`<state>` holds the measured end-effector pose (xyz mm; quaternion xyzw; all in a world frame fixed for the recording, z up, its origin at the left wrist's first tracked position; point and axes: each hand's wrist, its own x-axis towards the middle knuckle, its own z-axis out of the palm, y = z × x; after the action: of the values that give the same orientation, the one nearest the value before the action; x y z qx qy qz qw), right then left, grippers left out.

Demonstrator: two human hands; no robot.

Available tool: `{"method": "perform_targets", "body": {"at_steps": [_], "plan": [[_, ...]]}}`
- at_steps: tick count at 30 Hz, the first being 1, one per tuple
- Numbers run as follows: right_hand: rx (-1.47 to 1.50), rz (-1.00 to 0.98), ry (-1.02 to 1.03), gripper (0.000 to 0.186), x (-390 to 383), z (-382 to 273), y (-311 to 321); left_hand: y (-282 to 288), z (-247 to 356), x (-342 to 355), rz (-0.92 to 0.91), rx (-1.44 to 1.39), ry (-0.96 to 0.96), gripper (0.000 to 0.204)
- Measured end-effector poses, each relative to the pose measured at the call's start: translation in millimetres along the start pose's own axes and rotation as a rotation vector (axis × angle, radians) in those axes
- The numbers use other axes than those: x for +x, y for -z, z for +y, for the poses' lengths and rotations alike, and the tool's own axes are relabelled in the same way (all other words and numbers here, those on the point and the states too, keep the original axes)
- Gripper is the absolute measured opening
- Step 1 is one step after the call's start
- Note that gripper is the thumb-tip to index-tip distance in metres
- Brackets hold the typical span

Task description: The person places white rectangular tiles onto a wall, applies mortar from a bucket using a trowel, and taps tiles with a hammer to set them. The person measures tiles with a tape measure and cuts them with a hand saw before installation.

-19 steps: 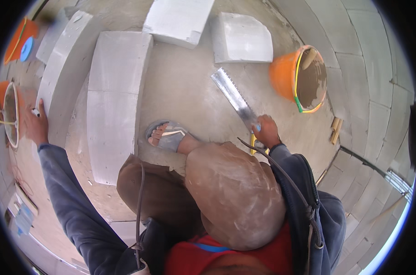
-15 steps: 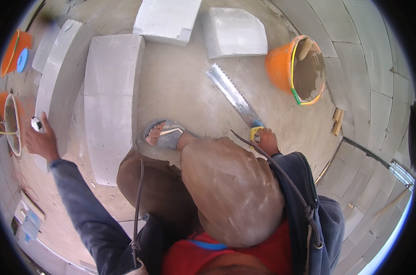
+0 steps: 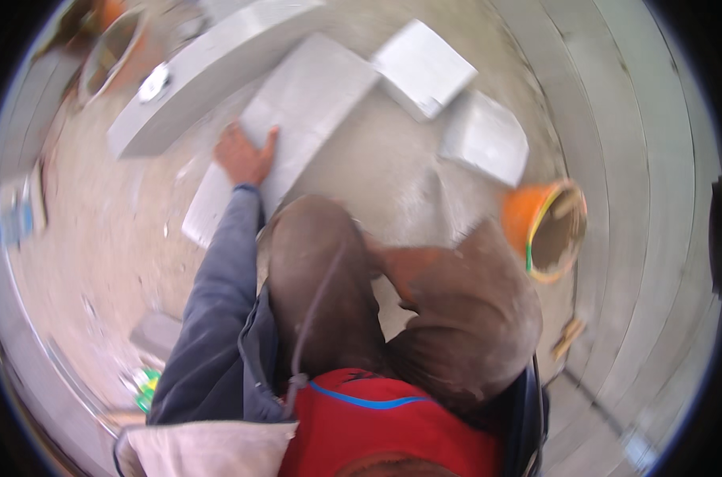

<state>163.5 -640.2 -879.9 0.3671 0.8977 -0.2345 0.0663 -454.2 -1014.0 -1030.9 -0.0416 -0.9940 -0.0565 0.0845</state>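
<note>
My left hand (image 3: pixel 245 155) lies with fingers and thumb apart on a long grey concrete block (image 3: pixel 317 91), which rests on the floor ahead of my left knee. Beyond it, a second long block (image 3: pixel 218 67) stands on its narrow side. On its top, near one end, sits a small white thing (image 3: pixel 154 82) that looks like a tape measure, blurred and apart from my hand. My right hand is out of sight beyond my bent right knee. The handsaw is not plainly visible.
Two shorter pale blocks (image 3: pixel 424 67) (image 3: pixel 485 139) lie ahead. An orange bucket (image 3: pixel 520 219) with a wooden-handled tool inside stands tipped toward the block wall (image 3: pixel 639 199) at right. Another bucket (image 3: pixel 114 56) is at far left. Scraps of wood (image 3: pixel 568 338) lie along the wall.
My left hand has let go of the small white thing, leaving it on the standing block, and now rests on the flat block. My view has turned left. My right hand has gone from view.
</note>
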Motion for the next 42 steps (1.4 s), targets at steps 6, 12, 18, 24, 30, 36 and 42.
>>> {"method": "perform_targets", "body": {"at_steps": [6, 12, 18, 24, 30, 36, 42], "plan": [[0.327, -0.029, 0.175, 0.036, 89.4, -39.6, 122.3, 22.2, 9.9, 8.4, -0.218, -0.105, 0.196, 0.108], [0.474, -0.167, 0.487, 0.023, 217.6, -96.5, 91.4, 42.0, 5.3, 42.0, -0.576, 0.021, 0.210, 0.113], [0.566, -0.505, 0.606, 0.025, 284.8, -195.7, 4.6, 58.8, 14.8, 63.0, -0.775, 0.248, 0.187, 0.115], [0.652, -0.429, 0.688, 0.025, 275.4, -229.5, -44.8, 75.5, 30.7, 24.2, -0.650, 0.158, 0.252, 0.112], [0.564, -0.464, 0.743, 0.024, 278.2, -243.5, -53.7, 51.4, 27.3, -11.2, -0.511, -0.077, 0.493, 0.098], [0.423, -0.472, 0.769, 0.023, 290.0, -262.7, -49.2, 35.3, 50.7, 11.2, -0.256, -0.275, 0.875, 0.079], [0.407, -0.460, 0.834, 0.023, 295.3, -257.3, -51.0, 27.1, 69.8, 13.6, -0.106, -0.142, 0.832, 0.075]]}}
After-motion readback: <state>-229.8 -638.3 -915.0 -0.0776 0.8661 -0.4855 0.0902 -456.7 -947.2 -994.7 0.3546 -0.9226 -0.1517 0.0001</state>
